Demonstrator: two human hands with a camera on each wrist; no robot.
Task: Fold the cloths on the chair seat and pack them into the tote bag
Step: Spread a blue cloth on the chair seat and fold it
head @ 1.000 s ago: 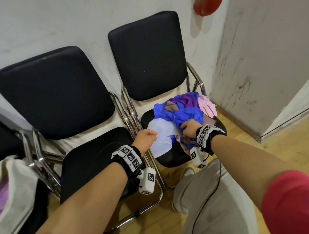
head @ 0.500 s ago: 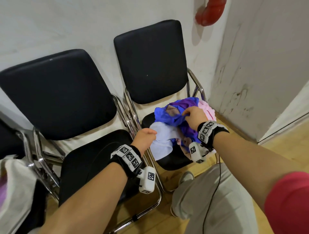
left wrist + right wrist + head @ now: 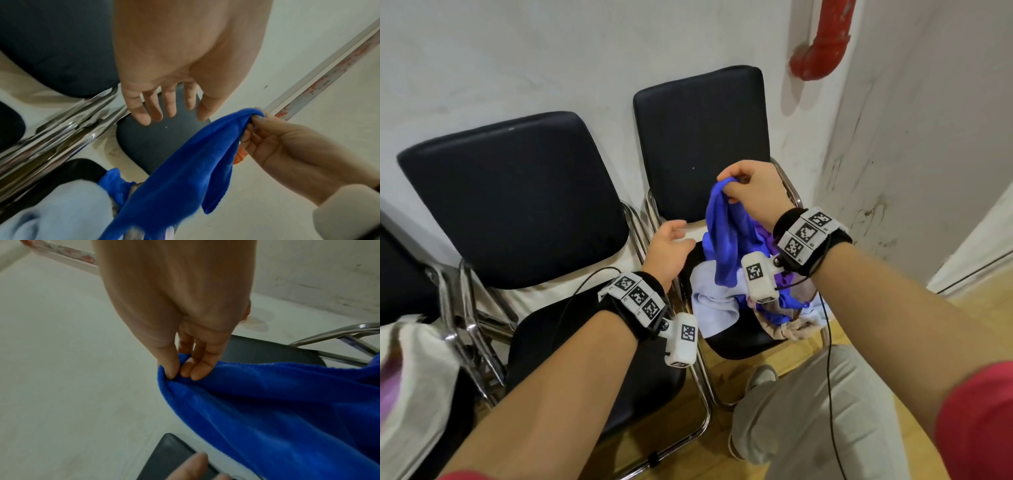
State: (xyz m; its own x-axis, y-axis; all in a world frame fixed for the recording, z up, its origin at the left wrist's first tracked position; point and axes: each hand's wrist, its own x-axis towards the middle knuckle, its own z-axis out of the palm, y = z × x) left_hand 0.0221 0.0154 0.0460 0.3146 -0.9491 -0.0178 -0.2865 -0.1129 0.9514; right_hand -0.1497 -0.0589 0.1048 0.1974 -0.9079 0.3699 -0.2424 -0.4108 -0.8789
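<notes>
As the right hand (image 3: 751, 195) pinches the blue cloth's (image 3: 726, 240) corner above the pile (image 3: 722, 301) at 1 o'clock, the left hand (image 3: 669, 248) hangs spread, empty — a fingertip hold could slip, or drag other cloths off the seat.

Black wristbands (image 3: 812, 240) faced with white blocks of square black-and-white markers are worn on both bare forearms. A white camera housing (image 3: 758, 280) is bolted under each, trailed by a thin black cable (image 3: 829, 383). Red short sleeves (image 3: 977, 425) and pale grey trousers (image 3: 811, 404) are seen.
</notes>
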